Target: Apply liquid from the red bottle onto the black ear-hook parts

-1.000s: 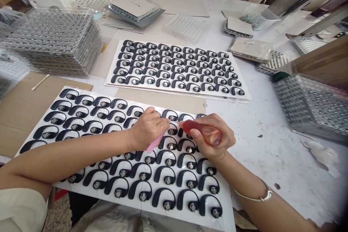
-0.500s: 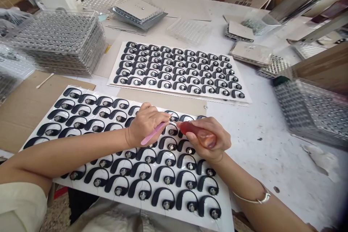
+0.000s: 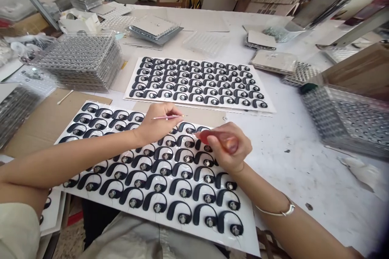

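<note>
Pink tweezers (image 3: 165, 117) are held in my left hand (image 3: 158, 127), over the far side of the near white board, their fine tip pointing right. My right hand (image 3: 234, 158) is wrapped round a red-amber squeeze bottle (image 3: 223, 139). The bottle's nozzle points left, close to a black ear-hook piece (image 3: 189, 143); whether it touches cannot be made out. Rows of such black hooks, each with a round silver part and thin wires, lie on the white board (image 3: 249, 230). Some pieces are hidden under my hands and left forearm.
A second white board (image 3: 269, 109) with black hooks lies beyond. Stacked clear trays (image 3: 82, 60) stand at left, more trays (image 3: 349, 117) and a cardboard box (image 3: 361, 68) at right. A cotton swab (image 3: 65, 97) rests on cardboard (image 3: 33, 129).
My left hand has lifted away from the bottle's tip, up and to the left, and the tweezers have turned nearly level. The bottle stays in my right hand near the same pieces. The view has shifted.
</note>
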`<move>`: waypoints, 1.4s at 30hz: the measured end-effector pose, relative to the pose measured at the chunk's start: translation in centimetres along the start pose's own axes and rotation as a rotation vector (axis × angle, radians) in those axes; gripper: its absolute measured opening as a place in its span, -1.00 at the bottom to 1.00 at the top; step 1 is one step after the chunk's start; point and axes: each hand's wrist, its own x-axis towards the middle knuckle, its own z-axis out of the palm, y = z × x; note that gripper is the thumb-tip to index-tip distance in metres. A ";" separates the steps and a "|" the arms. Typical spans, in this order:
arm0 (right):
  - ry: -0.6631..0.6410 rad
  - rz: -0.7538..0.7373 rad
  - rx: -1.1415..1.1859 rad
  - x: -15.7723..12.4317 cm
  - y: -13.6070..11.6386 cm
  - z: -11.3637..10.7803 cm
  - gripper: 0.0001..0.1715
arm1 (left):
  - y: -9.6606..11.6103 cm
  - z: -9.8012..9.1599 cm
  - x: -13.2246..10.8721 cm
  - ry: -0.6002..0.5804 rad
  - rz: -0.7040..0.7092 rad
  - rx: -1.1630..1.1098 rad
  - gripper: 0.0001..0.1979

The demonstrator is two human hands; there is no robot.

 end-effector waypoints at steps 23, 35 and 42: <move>-0.091 -0.012 -0.035 -0.9 -2.7 -0.9 -0.75 | -0.6 3.3 -7.3 -0.023 0.903 0.722 -0.87; -0.155 -0.062 -0.030 -1.2 -2.3 -0.7 -0.70 | -0.7 3.6 -7.4 0.020 0.887 0.709 -0.84; -0.169 -0.133 -0.082 -1.4 -2.1 -0.7 -0.65 | -0.7 3.6 -7.4 0.018 0.871 0.704 -0.82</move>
